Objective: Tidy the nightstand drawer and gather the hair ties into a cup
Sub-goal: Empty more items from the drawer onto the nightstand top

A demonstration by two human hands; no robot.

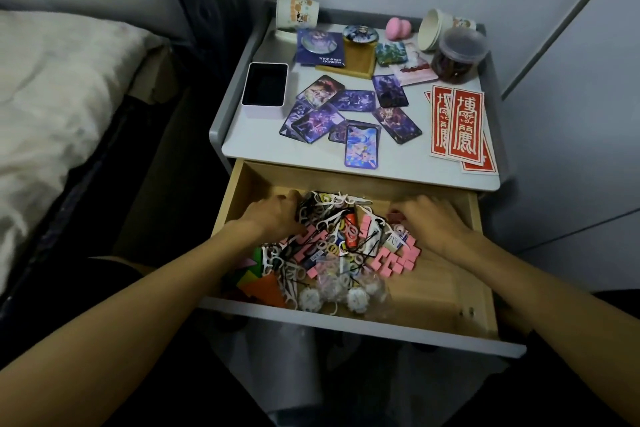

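The drawer (433, 288) is pulled out towards me, its long side running left to right, pale wood inside with a grey front. At its near edge lies a crinkled clear bag (349, 291) with round white pieces in it, and flat orange and green triangular pieces (263, 270) sit left of that.

The hair ties (346, 236), small soft rings in mixed colours, lie mostly flat in the middle of the heap. They are tangled with thin black hairpins (367, 243), white floss picks (332, 204) and pink square blocks (391, 260).

My left hand (273, 218) has its fingers bent down into the heap's left side. My right hand (433, 222) lies palm down at the back right, fingertips on the clutter. I cannot tell whether either hand grips anything.

Beyond, the smooth grey nightstand top (398, 159) holds glossy picture cards (362, 146), red paper strips (457, 125) and an open pale box (265, 88) with a dark lining. Farther back is a lidded clear jar (459, 55) of dark contents. Touching the jar, a paper cup (438, 29) lies on its side, mouth pointing left. Another paper cup (297, 12) stands at the back left corner.
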